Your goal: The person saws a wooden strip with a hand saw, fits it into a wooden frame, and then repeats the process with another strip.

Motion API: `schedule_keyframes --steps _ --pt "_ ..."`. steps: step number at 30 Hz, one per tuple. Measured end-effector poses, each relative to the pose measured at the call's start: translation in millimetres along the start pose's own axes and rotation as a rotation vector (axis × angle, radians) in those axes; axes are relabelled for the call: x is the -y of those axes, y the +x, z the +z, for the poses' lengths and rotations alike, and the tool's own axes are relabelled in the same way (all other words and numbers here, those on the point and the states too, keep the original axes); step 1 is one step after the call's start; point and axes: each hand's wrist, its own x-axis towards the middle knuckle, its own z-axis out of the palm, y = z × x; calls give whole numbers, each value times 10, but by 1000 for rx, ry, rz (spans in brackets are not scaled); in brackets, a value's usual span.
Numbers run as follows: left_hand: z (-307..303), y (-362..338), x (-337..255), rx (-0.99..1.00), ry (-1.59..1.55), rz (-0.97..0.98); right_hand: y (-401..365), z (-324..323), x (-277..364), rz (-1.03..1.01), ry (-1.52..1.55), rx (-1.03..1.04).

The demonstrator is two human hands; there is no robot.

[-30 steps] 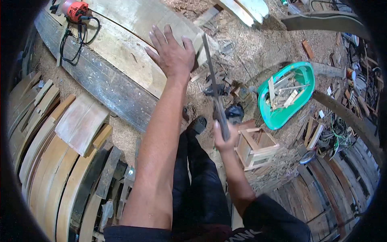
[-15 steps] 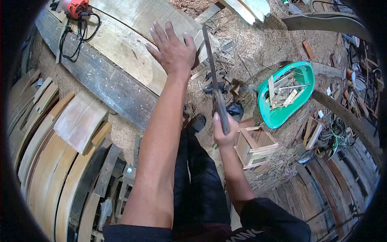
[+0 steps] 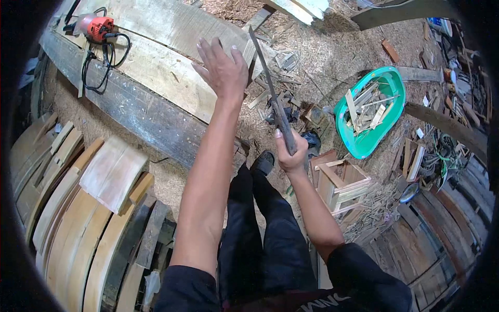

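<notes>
Trimming seems hardly started: left hand (image 3: 223, 70) lies open, flat on the far plank (image 3: 156, 67), while right hand (image 3: 290, 156) clenches a long blade (image 3: 265, 67).

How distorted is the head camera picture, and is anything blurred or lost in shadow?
Head view: strong fisheye, black corners, the plank bows; soft even daylight, no glare; left hand and the blade in the right hand are sharp; the clutter at the right edge is smeared.
</notes>
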Motion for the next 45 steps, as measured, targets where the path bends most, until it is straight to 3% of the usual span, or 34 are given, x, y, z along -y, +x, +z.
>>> schedule_keyframes --steps 3,7,13,16,23,26,32,37,45 --pt "-84 -156 -114 130 81 25 -85 -53 94 56 5 -17" --pt "39 -113 -159 87 96 28 -137 -97 93 43 -71 -19" --pt "124 125 -261 126 166 -12 146 -40 83 36 113 19" --pt "146 154 -270 107 187 -53 233 -205 372 121 58 66" --pt "198 160 -269 67 301 -94 378 -243 773 98 -67 52" --pt "211 91 -235 88 306 -112 716 -232 866 204 -33 91" --pt "201 140 -347 110 306 -137 546 -302 878 190 -63 115" --pt "185 135 -344 116 267 -160 1013 -107 990 204 -24 110" --pt "194 156 -356 115 293 -139 624 -296 947 229 -97 118"
